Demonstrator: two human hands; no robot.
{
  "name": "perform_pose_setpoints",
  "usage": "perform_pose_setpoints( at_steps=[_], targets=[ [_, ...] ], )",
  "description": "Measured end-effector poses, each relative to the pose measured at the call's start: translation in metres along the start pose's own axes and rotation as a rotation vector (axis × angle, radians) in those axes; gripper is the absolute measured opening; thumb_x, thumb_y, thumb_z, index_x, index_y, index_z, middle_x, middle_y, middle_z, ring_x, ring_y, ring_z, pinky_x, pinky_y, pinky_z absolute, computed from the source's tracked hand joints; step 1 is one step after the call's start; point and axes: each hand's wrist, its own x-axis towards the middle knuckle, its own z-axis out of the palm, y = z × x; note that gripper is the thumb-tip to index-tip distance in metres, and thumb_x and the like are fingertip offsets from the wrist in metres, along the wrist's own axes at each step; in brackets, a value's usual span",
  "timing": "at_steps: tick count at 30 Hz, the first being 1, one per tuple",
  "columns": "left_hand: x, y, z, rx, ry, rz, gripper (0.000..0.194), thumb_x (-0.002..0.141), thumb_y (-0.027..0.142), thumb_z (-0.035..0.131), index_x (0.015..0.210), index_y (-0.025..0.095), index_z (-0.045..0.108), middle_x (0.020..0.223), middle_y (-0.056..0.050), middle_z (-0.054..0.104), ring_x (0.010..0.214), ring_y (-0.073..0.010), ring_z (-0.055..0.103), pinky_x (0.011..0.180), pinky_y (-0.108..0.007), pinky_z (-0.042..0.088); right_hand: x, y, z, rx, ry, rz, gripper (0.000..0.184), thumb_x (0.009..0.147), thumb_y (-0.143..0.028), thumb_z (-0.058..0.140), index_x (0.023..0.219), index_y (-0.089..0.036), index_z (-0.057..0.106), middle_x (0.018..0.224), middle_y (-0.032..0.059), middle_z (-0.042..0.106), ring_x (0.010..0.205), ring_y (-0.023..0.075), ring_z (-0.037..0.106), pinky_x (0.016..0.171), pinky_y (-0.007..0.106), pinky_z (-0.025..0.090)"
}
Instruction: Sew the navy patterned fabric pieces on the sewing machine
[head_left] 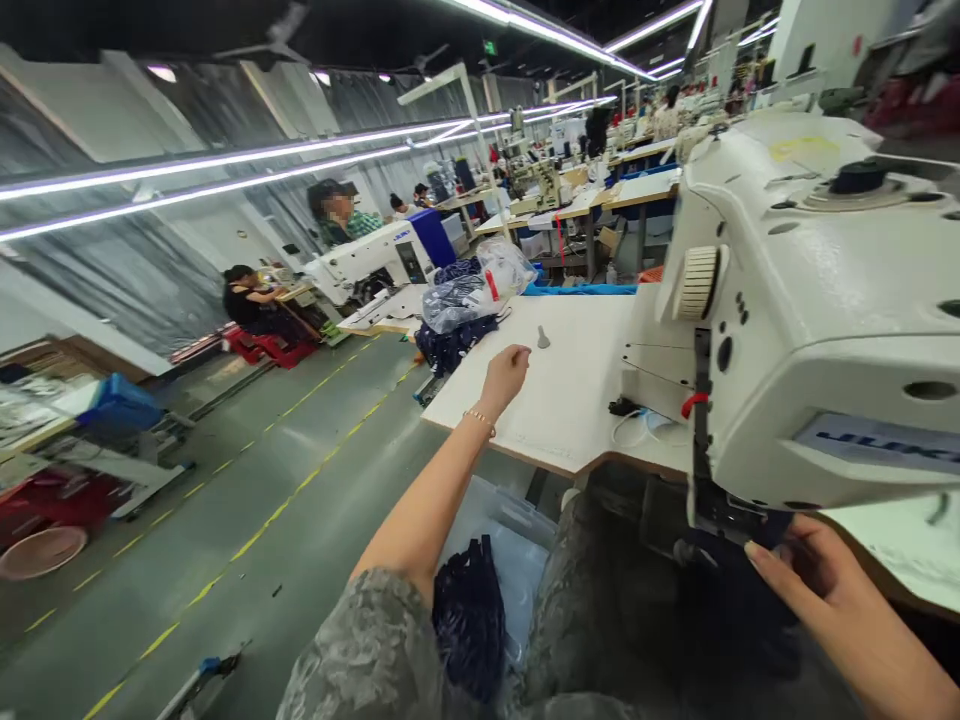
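My left hand is stretched out over the white sewing table, its fingers curled together. What they hold, if anything, cannot be made out. Just beyond the fingertips a small grey flat piece lies on the tabletop. On the right, my right hand is at the needle end of a white sewing machine. Its thumb and fingers close on dark navy fabric, which hangs down over my lap; the fingertips are partly hidden under the machine head.
A clear plastic bag and navy fabric pieces lie at the table's left end. Below, a plastic bin holds a bundle of navy strips. Another sewing machine and several people are farther back. Yellow lines mark the aisle.
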Motion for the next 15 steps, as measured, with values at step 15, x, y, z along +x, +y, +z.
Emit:
perform_pose_setpoints(
  at_steps=[15],
  targets=[
    [-0.191,0.089,0.098,0.218,-0.072,1.034,0.041,0.095,0.025,0.055,0.136,0.021,0.052,0.136,0.002,0.058,0.131,-0.0171,0.045,0.115,-0.036,0.024,-0.005,-0.045,0.005,0.336,-0.131,0.029,0.025,0.089,-0.040,0.062,0.104,-0.025,0.050,0.090,-0.0009,0.048,0.085,0.0176,0.045,0.082,0.031,0.041]
  ],
)
